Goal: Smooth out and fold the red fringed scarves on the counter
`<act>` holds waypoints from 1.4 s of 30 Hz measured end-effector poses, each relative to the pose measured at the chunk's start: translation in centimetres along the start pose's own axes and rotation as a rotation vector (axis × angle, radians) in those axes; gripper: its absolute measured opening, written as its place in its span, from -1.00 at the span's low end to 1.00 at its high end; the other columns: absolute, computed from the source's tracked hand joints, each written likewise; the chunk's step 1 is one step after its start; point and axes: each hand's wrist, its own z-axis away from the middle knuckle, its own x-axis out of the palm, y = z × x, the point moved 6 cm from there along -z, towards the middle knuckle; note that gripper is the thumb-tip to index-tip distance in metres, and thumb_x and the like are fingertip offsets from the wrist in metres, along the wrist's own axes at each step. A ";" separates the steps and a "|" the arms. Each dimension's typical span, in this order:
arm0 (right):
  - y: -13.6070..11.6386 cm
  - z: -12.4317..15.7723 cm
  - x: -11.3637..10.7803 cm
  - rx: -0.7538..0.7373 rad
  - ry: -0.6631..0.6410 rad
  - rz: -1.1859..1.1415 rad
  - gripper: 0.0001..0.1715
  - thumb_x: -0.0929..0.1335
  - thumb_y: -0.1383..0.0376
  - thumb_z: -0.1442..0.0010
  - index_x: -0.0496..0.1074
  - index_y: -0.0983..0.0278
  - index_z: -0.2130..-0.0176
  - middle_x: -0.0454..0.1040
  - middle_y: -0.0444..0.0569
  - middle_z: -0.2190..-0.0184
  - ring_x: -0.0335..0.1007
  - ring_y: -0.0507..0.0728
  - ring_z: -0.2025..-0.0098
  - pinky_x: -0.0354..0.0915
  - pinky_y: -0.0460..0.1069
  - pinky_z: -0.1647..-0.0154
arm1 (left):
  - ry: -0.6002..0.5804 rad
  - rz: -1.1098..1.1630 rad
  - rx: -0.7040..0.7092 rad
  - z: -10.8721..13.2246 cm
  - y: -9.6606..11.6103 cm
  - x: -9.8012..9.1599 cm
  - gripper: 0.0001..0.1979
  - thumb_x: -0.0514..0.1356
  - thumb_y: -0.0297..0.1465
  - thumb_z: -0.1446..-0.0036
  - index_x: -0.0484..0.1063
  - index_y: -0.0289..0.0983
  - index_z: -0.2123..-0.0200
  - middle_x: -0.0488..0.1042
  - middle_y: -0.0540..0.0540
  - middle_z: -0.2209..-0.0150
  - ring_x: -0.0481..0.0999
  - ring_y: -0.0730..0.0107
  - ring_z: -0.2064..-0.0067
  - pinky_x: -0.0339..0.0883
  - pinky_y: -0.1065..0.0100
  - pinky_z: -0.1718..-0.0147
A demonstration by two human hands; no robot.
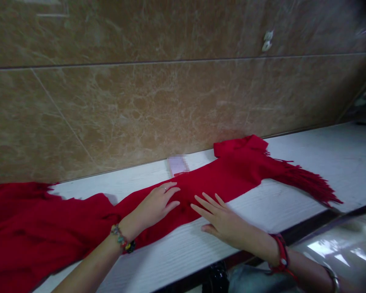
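Brown marble-look wall tiles (140,106) at the back, white wood-grain counter (308,154) running along them. Red scarf (225,175) lies flat on the counter, long axis from lower left to upper right, roughly parallel to the wall. Fringe (308,183) at the right end points right, toward the counter's front edge; a folded part sits just against the wall there. The scarf's left end is wider, bunched, and runs out of frame. Left hand (154,207) rests palm down on the scarf's middle, fingers (171,190) spread flat, gripping nothing; ring (164,188) on one finger, beaded bracelet (122,240) on the wrist. Right hand (222,221) is just beside it, also flat and open, fingertips on the red cloth, thumb and heel on the bare counter at the scarf's near edge; red bracelet (282,254) on that wrist. Small pale item (177,165) sits against the wall, touching the scarf's far edge; it is pixelated, so any writing on it cannot be read. White fitting (266,40) on the wall at upper right, too blurred to identify.
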 end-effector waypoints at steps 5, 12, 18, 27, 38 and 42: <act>2.2 1.5 -0.2 0.016 -0.079 -0.077 -0.42 0.19 0.14 -0.20 0.03 0.16 -0.18 0.04 0.04 -0.20 -0.14 0.20 -0.22 -0.03 0.24 -0.14 | -0.108 -0.036 -0.056 -0.7 1.0 4.9 -0.49 -0.10 -0.15 -0.19 -0.02 -0.14 -0.18 -0.06 -0.15 -0.24 -0.11 0.17 -0.24 -0.06 0.02 -0.11; 3.2 0.2 -0.9 0.086 0.020 -0.019 -0.43 0.15 0.17 -0.23 0.02 0.27 -0.19 -0.01 0.11 -0.21 -0.22 0.24 -0.24 -0.07 0.27 -0.14 | -0.155 -0.050 -0.088 0.4 0.5 5.7 -0.48 -0.17 -0.13 -0.20 -0.06 -0.14 -0.19 -0.08 -0.11 -0.25 -0.12 0.23 -0.25 -0.13 0.05 -0.14; 6.5 1.2 0.3 0.091 -0.017 0.048 -0.44 0.12 0.12 -0.24 0.03 0.24 -0.18 0.05 0.13 -0.18 -0.09 0.26 -0.20 0.02 0.30 -0.08 | -0.148 -0.090 -0.187 0.8 -0.4 6.1 -0.39 -0.15 -0.05 -0.15 -0.11 -0.17 -0.21 -0.08 -0.16 -0.24 -0.14 0.09 -0.24 -0.13 -0.06 -0.11; 4.9 -1.4 -1.9 0.071 0.021 0.000 -0.38 0.08 0.13 -0.26 -0.09 0.34 -0.22 -0.13 0.13 -0.24 -0.33 0.23 -0.25 -0.10 0.22 -0.17 | -0.104 -0.080 -0.451 1.5 -2.7 6.6 -0.17 -0.09 0.10 0.02 -0.13 -0.28 -0.21 -0.16 -0.23 -0.24 -0.21 -0.05 -0.24 -0.22 -0.19 -0.07; 8.7 -0.8 0.4 0.012 -0.143 0.042 -0.40 -0.01 0.10 -0.28 -0.11 0.29 -0.22 -0.10 0.08 -0.23 -0.23 0.23 -0.24 -0.10 0.26 -0.15 | -0.164 -0.086 -0.548 1.6 -3.2 6.6 -0.07 -0.12 0.15 0.09 -0.17 -0.35 -0.21 -0.22 -0.25 -0.25 -0.28 -0.12 -0.24 -0.26 -0.26 -0.05; 16.8 2.6 -1.1 0.131 -0.087 0.328 -0.45 0.05 0.16 -0.28 -0.03 0.26 -0.20 -0.03 0.11 -0.21 -0.19 0.30 -0.23 -0.11 0.35 -0.10 | -0.189 -0.099 -0.583 1.6 -3.7 7.1 -0.07 -0.12 0.14 0.10 -0.20 -0.34 -0.21 -0.28 -0.18 -0.25 -0.35 -0.06 -0.25 -0.31 -0.22 -0.07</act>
